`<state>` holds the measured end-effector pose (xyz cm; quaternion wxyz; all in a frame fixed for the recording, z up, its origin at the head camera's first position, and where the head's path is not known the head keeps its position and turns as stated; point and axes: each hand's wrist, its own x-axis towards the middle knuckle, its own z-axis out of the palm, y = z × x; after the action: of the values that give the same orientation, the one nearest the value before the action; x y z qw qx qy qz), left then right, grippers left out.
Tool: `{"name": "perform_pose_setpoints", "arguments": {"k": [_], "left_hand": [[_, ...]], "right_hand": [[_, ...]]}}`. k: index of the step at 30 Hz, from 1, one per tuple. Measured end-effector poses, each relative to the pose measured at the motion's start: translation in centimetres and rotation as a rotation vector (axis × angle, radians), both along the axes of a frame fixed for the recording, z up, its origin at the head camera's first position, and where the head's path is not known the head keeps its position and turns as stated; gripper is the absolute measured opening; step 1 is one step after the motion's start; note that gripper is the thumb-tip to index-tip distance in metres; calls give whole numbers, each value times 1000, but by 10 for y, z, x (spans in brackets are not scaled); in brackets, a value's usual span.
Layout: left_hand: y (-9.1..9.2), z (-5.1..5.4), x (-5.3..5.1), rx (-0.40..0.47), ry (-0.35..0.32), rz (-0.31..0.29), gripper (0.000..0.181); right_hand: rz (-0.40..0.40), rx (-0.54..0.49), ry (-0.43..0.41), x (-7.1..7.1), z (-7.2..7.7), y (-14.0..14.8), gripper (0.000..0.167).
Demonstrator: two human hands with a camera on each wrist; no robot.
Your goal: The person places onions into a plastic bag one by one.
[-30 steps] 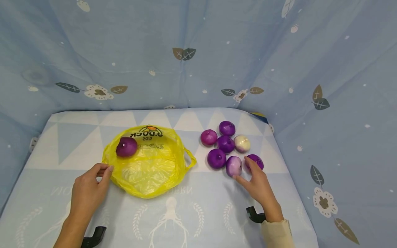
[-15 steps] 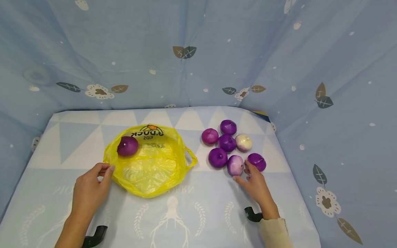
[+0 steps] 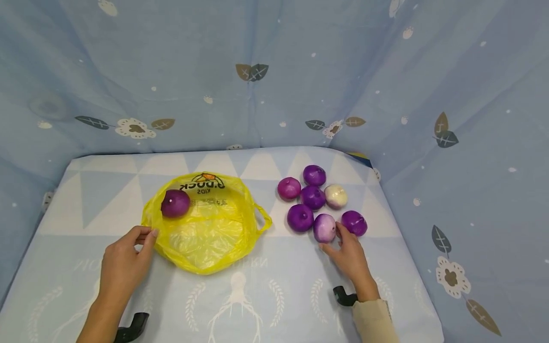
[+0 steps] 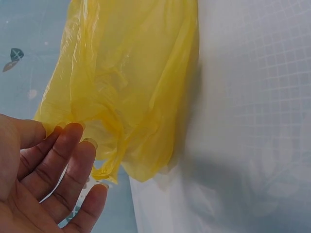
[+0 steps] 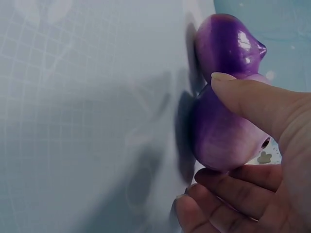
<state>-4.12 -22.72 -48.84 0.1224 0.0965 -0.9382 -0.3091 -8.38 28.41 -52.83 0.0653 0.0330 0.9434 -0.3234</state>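
A yellow plastic bag (image 3: 206, 238) lies with its mouth spread, one purple onion (image 3: 176, 203) inside at its left. My left hand (image 3: 127, 262) pinches the bag's near left rim; in the left wrist view the thumb and fingertips of that hand (image 4: 53, 170) meet on the thin yellow film (image 4: 131, 63). At the right, my right hand (image 3: 349, 255) has thumb and fingers around a pale purple onion (image 3: 324, 228). The right wrist view shows the thumb over this onion (image 5: 223, 136) and the fingers of that hand (image 5: 257, 189) against its other side.
Around the gripped onion are several others: a dark purple one (image 3: 300, 218) touching its left, a whitish one (image 3: 336, 196) behind, and one (image 3: 354, 223) to the right. The patterned tablecloth (image 3: 116, 190) reaches back to a blue curtain (image 3: 193, 57).
My right hand has shifted slightly left, its fingers coming away from the rightmost onion and closing around the pale purple one. My left hand keeps its place on the bag.
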Motion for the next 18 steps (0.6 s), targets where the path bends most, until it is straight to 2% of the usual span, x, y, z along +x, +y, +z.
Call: {"name": "perform_pose_setpoints", "arguments": {"k": [11,18], "left_hand": [[0,-2,0,2,4,3,21],[-1,-2,0,5,8,-5,20]], "right_hand": [[-25,25,22,-3,-5,-4,86],[-44,-14,24,-4,-5,-6,83]]}}
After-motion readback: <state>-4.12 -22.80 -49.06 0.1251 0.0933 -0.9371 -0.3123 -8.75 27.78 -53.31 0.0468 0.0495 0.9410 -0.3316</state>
